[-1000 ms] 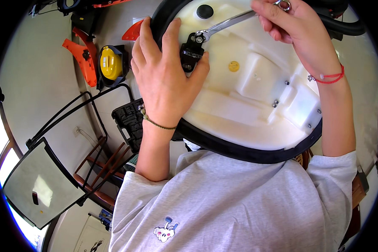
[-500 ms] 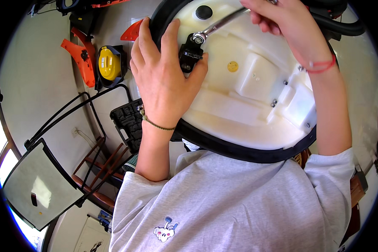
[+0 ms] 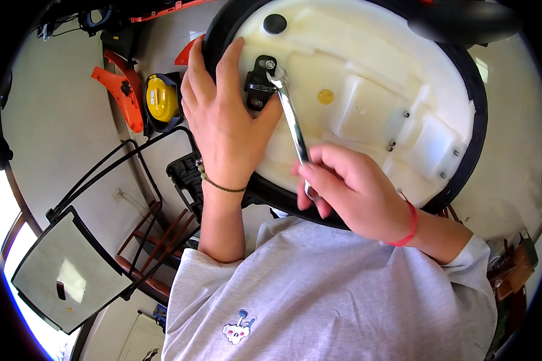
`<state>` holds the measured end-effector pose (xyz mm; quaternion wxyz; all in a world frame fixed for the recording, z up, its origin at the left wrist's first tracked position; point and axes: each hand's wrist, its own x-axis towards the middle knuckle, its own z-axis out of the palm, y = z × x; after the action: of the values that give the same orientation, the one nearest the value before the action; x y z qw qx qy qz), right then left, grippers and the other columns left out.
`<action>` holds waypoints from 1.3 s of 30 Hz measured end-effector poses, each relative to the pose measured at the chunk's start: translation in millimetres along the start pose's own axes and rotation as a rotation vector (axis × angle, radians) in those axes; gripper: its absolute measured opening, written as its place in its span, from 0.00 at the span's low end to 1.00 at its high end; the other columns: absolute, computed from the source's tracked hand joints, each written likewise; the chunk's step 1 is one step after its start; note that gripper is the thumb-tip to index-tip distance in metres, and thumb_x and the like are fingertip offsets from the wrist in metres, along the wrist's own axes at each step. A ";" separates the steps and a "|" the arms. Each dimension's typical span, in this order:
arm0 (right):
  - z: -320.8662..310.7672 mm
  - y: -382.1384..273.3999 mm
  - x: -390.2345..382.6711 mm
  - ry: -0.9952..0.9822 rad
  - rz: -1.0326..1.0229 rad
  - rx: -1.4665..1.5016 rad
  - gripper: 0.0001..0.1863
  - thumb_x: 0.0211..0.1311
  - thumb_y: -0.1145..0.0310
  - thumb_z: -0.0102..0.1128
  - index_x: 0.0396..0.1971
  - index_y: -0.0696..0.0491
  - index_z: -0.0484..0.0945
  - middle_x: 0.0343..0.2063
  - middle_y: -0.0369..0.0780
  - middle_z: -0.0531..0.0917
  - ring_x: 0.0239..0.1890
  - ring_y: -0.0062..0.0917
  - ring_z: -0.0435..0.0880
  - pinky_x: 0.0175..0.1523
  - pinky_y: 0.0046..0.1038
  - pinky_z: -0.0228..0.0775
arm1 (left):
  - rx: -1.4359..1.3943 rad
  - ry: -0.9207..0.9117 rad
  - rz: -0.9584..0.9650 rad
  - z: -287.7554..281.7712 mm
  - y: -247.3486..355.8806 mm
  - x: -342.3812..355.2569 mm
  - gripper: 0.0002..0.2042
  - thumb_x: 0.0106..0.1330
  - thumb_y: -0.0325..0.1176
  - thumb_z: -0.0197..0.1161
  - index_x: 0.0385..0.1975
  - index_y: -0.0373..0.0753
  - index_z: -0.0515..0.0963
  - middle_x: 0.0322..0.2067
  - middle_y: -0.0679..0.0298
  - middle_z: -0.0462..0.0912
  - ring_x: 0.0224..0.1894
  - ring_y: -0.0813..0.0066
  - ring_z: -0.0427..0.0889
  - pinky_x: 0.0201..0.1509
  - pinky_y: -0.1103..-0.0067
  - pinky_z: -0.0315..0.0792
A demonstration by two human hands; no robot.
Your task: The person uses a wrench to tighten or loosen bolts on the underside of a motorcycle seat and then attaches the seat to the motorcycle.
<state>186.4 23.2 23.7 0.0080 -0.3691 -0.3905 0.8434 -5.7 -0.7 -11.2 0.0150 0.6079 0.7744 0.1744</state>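
A scooter-like seat lies upside down before me, its pale plastic base (image 3: pixel 307 144) ringed by a black padded rim (image 3: pixel 479 129). A black metal bracket (image 3: pixel 259 83) is on the base near its left side, with a nut (image 3: pixel 270 64) at its upper end. My left hand (image 3: pixel 226 117) lies over the seat's left edge, fingers spread, thumb beside the bracket. My right hand (image 3: pixel 358 189) is closed round a silver combination wrench (image 3: pixel 294 123). The wrench's open-ended jaw is at the bracket, just below the nut; its ring end shows by my fingers.
Orange panels (image 3: pixel 123 87) and a yellow-and-black part (image 3: pixel 161 98) lie on the floor at left. Near my left forearm is a black tool case (image 3: pixel 185 180). A framed pale panel (image 3: pixel 72 271) and wooden chair (image 3: pixel 144 240) stand at lower left. A black plug (image 3: pixel 274 24) sits in the base.
My right hand has swung from the upper right down toward my body. The wrench's ring end was at the nut; now its open jaw is there. My left hand stays by the bracket.
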 end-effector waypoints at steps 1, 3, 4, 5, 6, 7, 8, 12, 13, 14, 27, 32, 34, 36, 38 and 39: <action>-5.4 1.9 -5.6 0.053 -0.107 -0.093 0.10 0.73 0.71 0.48 0.41 0.62 0.76 0.23 0.38 0.81 0.21 0.15 0.75 0.29 0.19 0.68 | 0.001 -0.003 0.000 -0.4 1.0 0.3 0.33 0.50 0.42 0.74 0.60 0.50 0.73 0.66 0.46 0.63 0.63 0.42 0.65 0.65 0.58 0.62; -19.5 8.4 -18.1 0.154 -0.318 -0.277 0.10 0.72 0.70 0.51 0.36 0.61 0.76 0.19 0.38 0.78 0.20 0.19 0.74 0.27 0.23 0.66 | 0.005 -0.011 -0.007 -1.6 2.4 -1.5 0.33 0.50 0.43 0.74 0.60 0.50 0.73 0.66 0.46 0.63 0.63 0.42 0.64 0.65 0.58 0.62; -32.9 7.3 -20.8 0.202 -0.346 -0.403 0.10 0.72 0.70 0.51 0.37 0.61 0.77 0.18 0.37 0.76 0.20 0.19 0.73 0.27 0.23 0.65 | 0.021 -0.013 -0.016 -2.2 4.1 -2.5 0.33 0.50 0.43 0.74 0.60 0.50 0.73 0.66 0.46 0.62 0.63 0.41 0.64 0.65 0.57 0.62; -45.6 2.2 -21.0 0.256 -0.375 -0.528 0.10 0.72 0.70 0.52 0.39 0.61 0.77 0.18 0.37 0.74 0.19 0.19 0.71 0.27 0.23 0.63 | 0.034 -0.015 -0.019 -2.7 6.6 -1.9 0.33 0.51 0.43 0.74 0.60 0.50 0.73 0.66 0.46 0.62 0.63 0.41 0.64 0.65 0.57 0.62; -52.2 -2.2 -19.2 0.309 -0.400 -0.519 0.10 0.72 0.70 0.52 0.43 0.61 0.78 0.18 0.35 0.71 0.20 0.17 0.67 0.26 0.22 0.61 | 0.047 -0.018 -0.024 -3.6 7.9 -2.1 0.33 0.51 0.44 0.74 0.60 0.50 0.73 0.67 0.46 0.61 0.63 0.41 0.64 0.65 0.57 0.62; -60.1 -11.1 -18.9 0.347 -0.361 -0.535 0.11 0.72 0.69 0.54 0.42 0.61 0.79 0.19 0.36 0.72 0.21 0.16 0.67 0.27 0.21 0.61 | 0.041 -0.019 -0.024 -1.9 8.7 -1.0 0.33 0.51 0.44 0.74 0.60 0.50 0.72 0.67 0.46 0.61 0.63 0.40 0.64 0.65 0.57 0.62; -67.2 -21.6 -16.6 0.347 -0.338 -0.578 0.10 0.71 0.69 0.54 0.41 0.61 0.79 0.20 0.33 0.72 0.23 0.14 0.67 0.30 0.19 0.63 | 0.041 -0.018 -0.031 -2.1 8.7 -1.4 0.33 0.51 0.44 0.73 0.60 0.50 0.72 0.67 0.46 0.61 0.62 0.40 0.64 0.65 0.57 0.62; -92.0 -43.8 1.0 0.365 -0.388 -0.603 0.09 0.70 0.69 0.57 0.37 0.59 0.81 0.22 0.27 0.71 0.26 0.09 0.65 0.31 0.14 0.57 | 0.074 -0.010 0.004 -0.9 5.6 -2.2 0.34 0.51 0.44 0.72 0.60 0.47 0.71 0.65 0.43 0.61 0.61 0.41 0.64 0.64 0.56 0.61; -97.7 -49.6 3.0 0.361 -0.384 -0.624 0.11 0.69 0.67 0.58 0.38 0.60 0.82 0.22 0.28 0.73 0.26 0.09 0.66 0.31 0.15 0.58 | 0.075 -0.004 0.008 -0.5 5.7 -2.2 0.34 0.51 0.44 0.72 0.60 0.47 0.71 0.65 0.43 0.61 0.61 0.41 0.65 0.64 0.56 0.61; -105.0 -54.7 4.4 0.356 -0.379 -0.645 0.12 0.68 0.65 0.60 0.38 0.60 0.83 0.22 0.28 0.75 0.26 0.09 0.66 0.31 0.15 0.60 | 0.077 0.002 0.012 0.2 6.1 -2.0 0.34 0.51 0.44 0.72 0.60 0.47 0.71 0.65 0.43 0.61 0.61 0.41 0.65 0.64 0.56 0.61; -132.8 -79.0 39.6 0.263 -0.356 -0.813 0.14 0.71 0.59 0.57 0.38 0.56 0.82 0.22 0.26 0.73 0.24 0.08 0.63 0.31 0.13 0.57 | 0.056 0.028 0.004 -0.7 5.5 -1.4 0.32 0.52 0.44 0.73 0.59 0.49 0.73 0.65 0.46 0.63 0.60 0.41 0.67 0.63 0.58 0.64; -120.2 -76.4 57.4 0.338 -0.430 -0.578 0.07 0.67 0.70 0.62 0.35 0.59 0.77 0.24 0.30 0.77 0.24 0.09 0.71 0.27 0.14 0.62 | 0.055 0.035 -0.003 -0.1 4.4 -3.2 0.32 0.52 0.44 0.73 0.59 0.49 0.73 0.65 0.46 0.63 0.60 0.41 0.67 0.63 0.58 0.64; -104.6 -81.0 62.2 0.410 -0.412 -0.461 0.07 0.67 0.70 0.61 0.37 0.58 0.77 0.24 0.29 0.76 0.24 0.08 0.70 0.27 0.14 0.62 | 0.053 0.037 -0.004 0.0 4.3 -3.0 0.32 0.52 0.44 0.73 0.59 0.49 0.73 0.65 0.45 0.63 0.60 0.41 0.67 0.63 0.58 0.64; -98.9 -80.3 67.3 0.449 -0.484 -0.445 0.07 0.67 0.71 0.61 0.39 0.58 0.76 0.24 0.29 0.76 0.25 0.08 0.70 0.27 0.14 0.62 | 0.047 0.035 -0.006 0.2 4.7 -2.5 0.32 0.52 0.44 0.73 0.59 0.49 0.73 0.65 0.45 0.63 0.60 0.41 0.67 0.63 0.59 0.64; -91.9 -78.3 74.9 0.439 -0.588 -0.437 0.06 0.67 0.72 0.60 0.39 0.58 0.75 0.25 0.29 0.76 0.25 0.08 0.70 0.28 0.14 0.63 | 0.051 0.030 -0.007 0.0 4.6 -2.3 0.32 0.52 0.44 0.73 0.59 0.49 0.73 0.65 0.45 0.63 0.60 0.41 0.67 0.63 0.59 0.64; -86.8 -78.8 78.2 0.433 -0.640 -0.433 0.06 0.68 0.72 0.60 0.39 0.58 0.75 0.26 0.29 0.76 0.25 0.08 0.71 0.28 0.14 0.64 | 0.053 0.028 -0.008 0.0 4.6 -2.1 0.32 0.52 0.44 0.73 0.59 0.49 0.73 0.65 0.45 0.63 0.60 0.41 0.67 0.63 0.59 0.64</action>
<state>162.5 158.2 -8.9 0.2729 -0.3911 -0.6422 0.6002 -0.8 -1.8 -10.2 -0.0114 0.6026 0.7813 0.1622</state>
